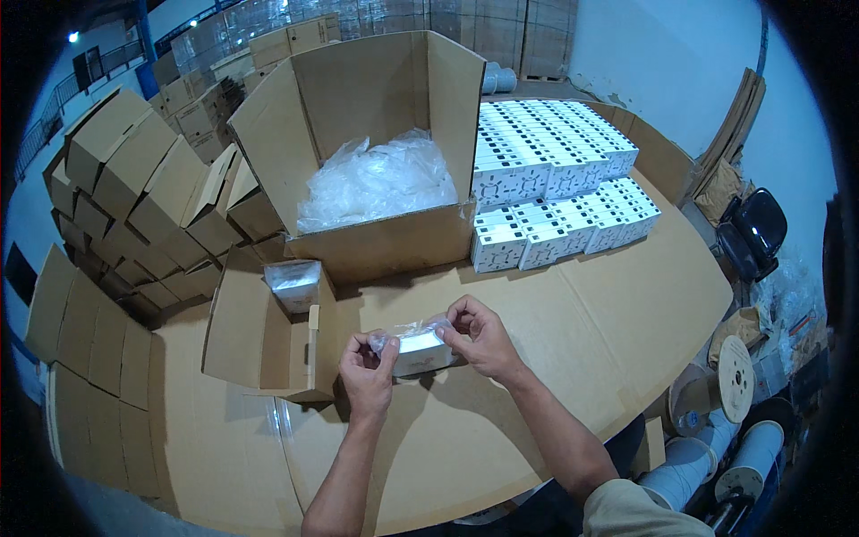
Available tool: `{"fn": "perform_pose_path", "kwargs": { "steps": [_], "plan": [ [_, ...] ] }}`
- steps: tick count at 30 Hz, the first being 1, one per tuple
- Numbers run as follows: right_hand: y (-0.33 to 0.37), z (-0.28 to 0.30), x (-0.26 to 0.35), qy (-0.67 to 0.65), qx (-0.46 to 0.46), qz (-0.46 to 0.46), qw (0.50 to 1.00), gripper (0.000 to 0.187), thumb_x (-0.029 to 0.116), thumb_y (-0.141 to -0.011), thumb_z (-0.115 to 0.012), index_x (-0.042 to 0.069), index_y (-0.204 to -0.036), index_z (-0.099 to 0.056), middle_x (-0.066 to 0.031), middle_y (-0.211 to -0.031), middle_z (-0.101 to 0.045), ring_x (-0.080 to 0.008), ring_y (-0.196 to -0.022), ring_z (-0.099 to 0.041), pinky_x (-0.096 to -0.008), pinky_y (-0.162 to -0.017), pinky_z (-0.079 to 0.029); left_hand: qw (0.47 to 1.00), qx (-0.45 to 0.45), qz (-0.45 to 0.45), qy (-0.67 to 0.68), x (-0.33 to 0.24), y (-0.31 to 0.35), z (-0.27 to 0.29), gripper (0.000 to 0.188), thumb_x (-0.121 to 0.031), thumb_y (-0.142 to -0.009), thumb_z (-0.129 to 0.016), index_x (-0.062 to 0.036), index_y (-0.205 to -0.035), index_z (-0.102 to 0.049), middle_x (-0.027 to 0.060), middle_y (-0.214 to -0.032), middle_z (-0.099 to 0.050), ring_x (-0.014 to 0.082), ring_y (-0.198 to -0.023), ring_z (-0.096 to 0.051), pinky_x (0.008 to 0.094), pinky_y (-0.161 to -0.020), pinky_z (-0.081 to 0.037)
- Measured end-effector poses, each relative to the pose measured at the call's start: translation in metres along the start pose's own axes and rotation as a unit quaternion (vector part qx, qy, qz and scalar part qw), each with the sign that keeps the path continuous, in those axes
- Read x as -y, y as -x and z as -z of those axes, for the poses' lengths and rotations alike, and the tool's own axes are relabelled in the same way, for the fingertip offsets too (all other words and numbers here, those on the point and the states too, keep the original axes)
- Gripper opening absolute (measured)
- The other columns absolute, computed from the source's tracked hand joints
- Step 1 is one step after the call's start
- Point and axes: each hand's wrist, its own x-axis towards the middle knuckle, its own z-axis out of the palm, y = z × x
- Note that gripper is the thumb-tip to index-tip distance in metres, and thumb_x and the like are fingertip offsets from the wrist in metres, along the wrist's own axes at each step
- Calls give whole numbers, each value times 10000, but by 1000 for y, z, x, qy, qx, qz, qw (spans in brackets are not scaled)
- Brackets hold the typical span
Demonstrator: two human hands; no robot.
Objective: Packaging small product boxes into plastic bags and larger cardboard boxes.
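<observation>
Beside an open carton [240,327] on the surface [555,331], the left hand [368,370] and right hand [483,340] pinch clear plastic [412,328] at either end of a white box [423,359], apparently to hold the plastic taut.

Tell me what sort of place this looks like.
Probably a warehouse or packing area: piled brown cardboard cartons, rows of small white rectangular boxes, and a large open brown cardboard box filled with clear plastic bags.
</observation>
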Motion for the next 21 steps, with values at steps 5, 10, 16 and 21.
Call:
{"fn": "perform_pose_path", "kwargs": {
  "steps": [5,10,16,21],
  "plan": [
    [1,-5,15,-69,-13,101,992,171,42,-923,-692,19,-1091,-674,-91,-1155,-686,-169,-1079,-630,-309,-845,-535,999,-4,0,34,2,0,0,243,-90,-903,-771,-46,-1025,-565,32,-969,-646,81,-862,-593,248,-780,-499],
    [4,4,18,85,124,60,987,229,45,-899,-730,82,-1122,-763,-106,-1248,-676,-179,-1125,-615,-337,-957,-505,1000,1,-4,24,4,0,1,268,-80,-904,-768,-38,-1058,-553,45,-1013,-638,93,-906,-597,249,-812,-501],
    [6,2,21,79,88,-14,993,287,77,-872,-777,76,-1159,-754,-69,-1145,-721,-137,-973,-626,-283,-838,-516,999,3,-11,32,5,0,0,283,-83,-896,-777,-33,-1059,-551,50,-1028,-623,104,-941,-596,249,-840,-496],
    [4,2,24,102,85,-43,990,308,86,-869,-783,59,-1173,-740,-56,-1086,-730,-125,-958,-632,-285,-845,-518,998,-1,-58,7,1,2,-2,315,-58,-890,-767,-34,-1103,-536,55,-1048,-608,121,-982,-579,270,-874,-477]
  ]
}}
